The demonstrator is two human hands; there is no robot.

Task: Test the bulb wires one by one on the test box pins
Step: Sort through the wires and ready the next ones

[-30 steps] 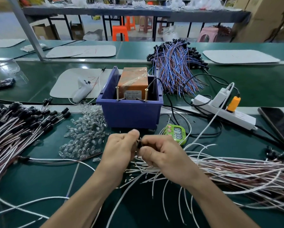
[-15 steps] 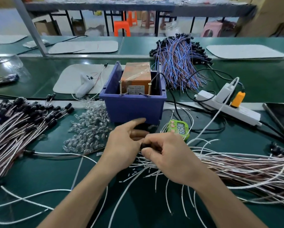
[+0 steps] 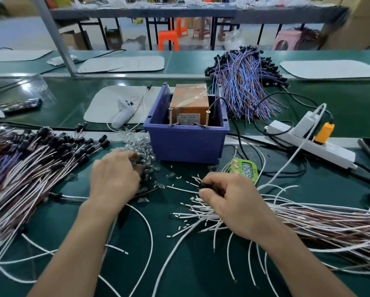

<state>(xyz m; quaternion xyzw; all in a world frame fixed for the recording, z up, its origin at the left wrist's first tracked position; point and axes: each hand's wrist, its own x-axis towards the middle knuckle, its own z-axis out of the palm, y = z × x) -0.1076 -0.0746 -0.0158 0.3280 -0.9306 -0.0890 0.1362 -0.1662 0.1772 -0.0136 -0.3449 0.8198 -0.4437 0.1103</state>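
Observation:
A blue test box (image 3: 186, 144) stands at the centre of the green bench, with an orange unit (image 3: 189, 103) inside and two upright screw pins (image 3: 170, 116) (image 3: 207, 118) at its front rim. My right hand (image 3: 229, 202) pinches the black socket (image 3: 203, 185) of a white bulb wire just in front of the box, over a spread of loose white wires (image 3: 201, 219). Left of the box, my left hand (image 3: 115, 176) reaches into the heap of small clear bulbs (image 3: 141, 144), fingers curled down among them. Whether it holds a bulb is hidden.
A pile of wires with black sockets (image 3: 29, 163) lies at the left. Blue and brown wires (image 3: 244, 82) are heaped behind the box. A green timer (image 3: 245, 169) sits to the right of the box, then a white power strip (image 3: 308, 142) with an orange plug.
My hands have come apart. The left hand moved left to the clear bulb heap; the right hand stayed in front of the box with the wire's black socket.

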